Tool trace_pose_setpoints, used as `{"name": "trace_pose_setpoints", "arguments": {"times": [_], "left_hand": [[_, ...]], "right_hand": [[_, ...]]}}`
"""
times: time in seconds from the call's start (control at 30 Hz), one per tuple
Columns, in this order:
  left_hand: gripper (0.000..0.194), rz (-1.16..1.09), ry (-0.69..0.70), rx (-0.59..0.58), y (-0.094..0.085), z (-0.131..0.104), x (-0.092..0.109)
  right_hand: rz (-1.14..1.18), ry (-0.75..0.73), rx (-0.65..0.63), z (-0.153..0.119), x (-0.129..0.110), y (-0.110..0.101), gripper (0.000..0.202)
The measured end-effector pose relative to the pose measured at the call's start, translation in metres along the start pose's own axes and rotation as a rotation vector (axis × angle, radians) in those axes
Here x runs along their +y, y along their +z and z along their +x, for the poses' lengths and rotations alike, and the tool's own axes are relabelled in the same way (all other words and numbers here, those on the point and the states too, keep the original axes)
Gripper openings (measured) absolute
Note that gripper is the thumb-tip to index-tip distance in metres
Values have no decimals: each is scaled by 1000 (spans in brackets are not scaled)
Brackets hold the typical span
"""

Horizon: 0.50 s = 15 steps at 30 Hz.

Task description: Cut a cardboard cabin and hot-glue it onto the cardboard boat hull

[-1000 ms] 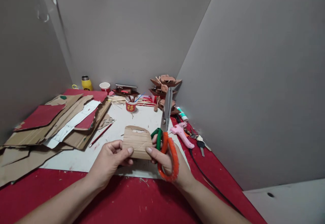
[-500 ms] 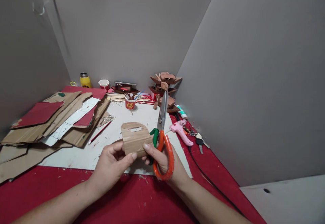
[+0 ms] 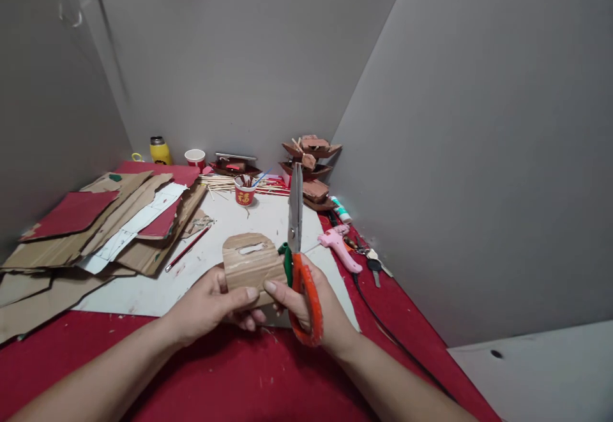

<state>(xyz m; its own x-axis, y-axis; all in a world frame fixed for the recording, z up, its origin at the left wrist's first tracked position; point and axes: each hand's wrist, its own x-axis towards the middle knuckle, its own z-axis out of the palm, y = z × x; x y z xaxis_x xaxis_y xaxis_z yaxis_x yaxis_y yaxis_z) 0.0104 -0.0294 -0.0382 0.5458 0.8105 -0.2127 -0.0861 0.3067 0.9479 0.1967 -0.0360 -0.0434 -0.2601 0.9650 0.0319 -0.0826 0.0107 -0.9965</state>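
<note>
A small piece of brown cardboard [image 3: 249, 269] with a rounded top edge and a pale torn patch is held up in front of me. My left hand [image 3: 215, 301] pinches its lower left, thumb on the face and fingers behind. My right hand [image 3: 311, 304] presses its thumb on the lower right of the same piece. Also in my right hand are scissors [image 3: 297, 237] with one orange and one green handle, blades pointing up and closed together. The fingers behind the cardboard are partly hidden.
Cardboard sheets [image 3: 100, 237] are stacked at left beside a red pencil [image 3: 188, 248]. Behind stand a red paper cup [image 3: 244, 197], wooden sticks [image 3: 218, 182] and model boats [image 3: 313, 149]. A pink glue gun [image 3: 341, 248] with its cord and keys [image 3: 374, 265] lie at right.
The cardboard has tilted and shifted slightly left and down. My left fingers have moved further behind it. The scissors have swung left to stand more upright.
</note>
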Motion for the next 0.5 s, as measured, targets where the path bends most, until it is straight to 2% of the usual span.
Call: {"name": "trace_pose_setpoints", "arguments": {"times": [0.13,0.27,0.37,0.5], "left_hand": [[33,69,38,-8,-4,-2,6],[36,34,138,132,-9,0,7],[32,-137,228,235,-14,2,11],[30,-280,332,313,-18,2,21]], "right_hand": [[-16,7,-22,0,-5,-2,40],[-59,23,79,-3,-8,-9,39],[-159,29,137,-16,0,-24,42],[-452,-50,86,-42,22,-54,48]]}}
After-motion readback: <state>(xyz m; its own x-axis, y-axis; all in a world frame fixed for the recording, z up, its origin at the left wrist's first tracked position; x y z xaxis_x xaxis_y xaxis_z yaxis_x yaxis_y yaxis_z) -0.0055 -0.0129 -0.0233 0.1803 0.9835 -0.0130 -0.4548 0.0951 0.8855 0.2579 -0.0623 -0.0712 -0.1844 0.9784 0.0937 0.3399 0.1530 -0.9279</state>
